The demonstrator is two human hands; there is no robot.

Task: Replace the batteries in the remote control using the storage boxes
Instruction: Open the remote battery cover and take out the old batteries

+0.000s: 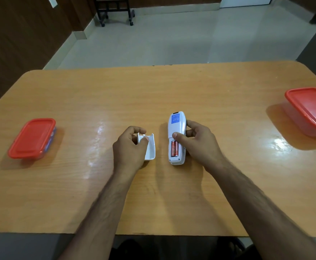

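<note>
Left hand (pixel 130 145) pinching battery cover (pixel 150 147), right hand (pixel 200 141) gripping remote (pixel 176 126), batteries (pixel 174 148) exposed, box (pixel 309 109) cut off

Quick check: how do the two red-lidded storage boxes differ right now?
The left box sits nearer the table's front edge; the right box lies farther back, cut by the frame edge. The left box looks smaller, with something bluish inside; the right box's contents are unclear. Both have red lids, closed, untouched by either hand.
</note>
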